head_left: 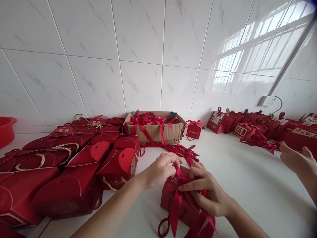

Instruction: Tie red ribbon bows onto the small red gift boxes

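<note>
A small red gift box (166, 197) stands on the white table in front of me, with a dark red rope handle (163, 228) hanging at its lower left. Across its top runs a shiny red ribbon (176, 208), gathered in a knot or bow, its tails hanging down the front. My left hand (162, 170) is closed, pinching part of the ribbon at the top of the box. From the other side my right hand (208, 188) grips the ribbon by the knot, fingers bent over the lid. The fingers partly hide the knot.
Rows of red gift boxes (84, 178) fill the left. At the wall stands a cardboard box (151, 134) of ribbons, some trailing out. A small ribboned box (193, 130) sits beside it. More red boxes (216, 121) and another person's hand (297, 160) are at right. A red basin (6, 130) is far left.
</note>
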Demonstrator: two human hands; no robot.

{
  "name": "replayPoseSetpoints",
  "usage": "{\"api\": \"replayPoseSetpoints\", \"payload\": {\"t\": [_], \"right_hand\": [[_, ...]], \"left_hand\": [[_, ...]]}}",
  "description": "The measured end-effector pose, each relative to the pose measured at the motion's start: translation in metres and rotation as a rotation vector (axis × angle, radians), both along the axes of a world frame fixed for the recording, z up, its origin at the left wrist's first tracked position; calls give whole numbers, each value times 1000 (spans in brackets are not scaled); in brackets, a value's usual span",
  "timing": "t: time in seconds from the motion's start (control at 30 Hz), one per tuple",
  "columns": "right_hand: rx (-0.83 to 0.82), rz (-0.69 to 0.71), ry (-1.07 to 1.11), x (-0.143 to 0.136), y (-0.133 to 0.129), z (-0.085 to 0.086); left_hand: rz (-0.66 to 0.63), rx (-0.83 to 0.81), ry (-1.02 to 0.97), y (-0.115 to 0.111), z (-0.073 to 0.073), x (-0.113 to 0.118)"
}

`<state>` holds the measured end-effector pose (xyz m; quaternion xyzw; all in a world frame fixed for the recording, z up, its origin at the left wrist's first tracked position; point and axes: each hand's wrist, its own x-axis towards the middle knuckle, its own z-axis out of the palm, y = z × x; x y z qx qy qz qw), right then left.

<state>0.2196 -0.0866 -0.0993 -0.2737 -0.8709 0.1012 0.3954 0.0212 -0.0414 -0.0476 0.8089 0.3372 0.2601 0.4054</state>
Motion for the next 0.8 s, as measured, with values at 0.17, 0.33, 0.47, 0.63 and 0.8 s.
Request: {"api": "replayPoseSetpoints", "payload": {"t": [0.17,0.33,0.47,0.63,0.8], "right_hand": [[8,4,-3,-1,0,0],[-9,15,16,-1,0,0],[-9,18,3,0,0,1],[3,10,-14,0,1,1],[25,13,15,-1,1,0]], "left_hand": [[13,181,25,7,-5,-2],[-87,81,-13,5,-1,-4],[-106,81,-6,3,0,-5],[-62,125,31,5,1,-4],[-4,93,35,1,0,0]]}}
